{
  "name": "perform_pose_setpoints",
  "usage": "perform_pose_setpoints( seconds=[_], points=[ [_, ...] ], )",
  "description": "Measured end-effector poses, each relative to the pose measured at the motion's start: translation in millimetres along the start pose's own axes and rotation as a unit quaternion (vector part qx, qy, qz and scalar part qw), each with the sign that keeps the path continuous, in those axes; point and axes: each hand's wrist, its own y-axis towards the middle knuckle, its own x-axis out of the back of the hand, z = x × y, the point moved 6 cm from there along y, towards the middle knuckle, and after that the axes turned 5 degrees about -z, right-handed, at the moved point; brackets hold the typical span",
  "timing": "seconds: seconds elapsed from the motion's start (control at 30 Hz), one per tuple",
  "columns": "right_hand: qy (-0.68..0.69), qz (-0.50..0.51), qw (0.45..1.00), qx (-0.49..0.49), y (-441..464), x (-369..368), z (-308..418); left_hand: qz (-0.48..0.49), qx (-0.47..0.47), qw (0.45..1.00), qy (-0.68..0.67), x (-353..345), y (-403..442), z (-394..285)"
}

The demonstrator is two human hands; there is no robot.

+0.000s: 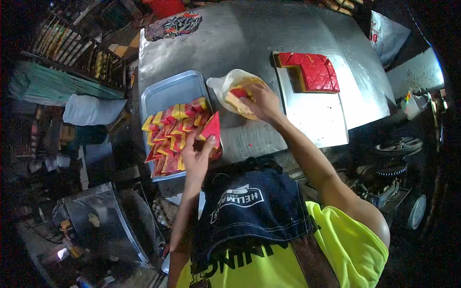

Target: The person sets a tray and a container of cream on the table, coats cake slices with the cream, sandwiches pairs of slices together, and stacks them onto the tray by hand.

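Observation:
My left hand [197, 152] grips a triangular cake piece with a red top [212, 127] at the right edge of a blue-grey tray [168, 89]. Rows of red and yellow cake pieces [169, 137] fill the near part of that tray. Over a white container with yellowish contents [222, 88], my right hand [263, 102] is closed around another red and yellow cake piece [236, 98]. At the right, a block of red-topped cake [317, 74], scored into triangles, sits at the far end of a bright flat tray [319, 120].
The metal table [240, 29] bears a patterned cloth [175, 26] at its far left corner. White bags stand beyond the table on both sides. Racks line the far left, and an egg tray [163, 211] is below the near edge.

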Motion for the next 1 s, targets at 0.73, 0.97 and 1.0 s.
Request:
perform_pose_setpoints(
  seconds=[0.73,0.97,1.0],
  points=[
    [0.569,0.055,0.672,-0.471,-128.6,135.7,-89.4,0.134,-0.091,0.792,0.588,-186.3,117.1,25.9],
    [0.658,0.050,0.622,-0.422,-92.1,98.7,-61.8,0.075,-0.158,0.874,0.453,-143.4,87.4,0.9],
    [0.641,0.067,0.625,-0.441,-85.3,96.0,-53.1,0.066,-0.153,0.876,0.452,-127.5,80.6,-5.1]
  ],
)
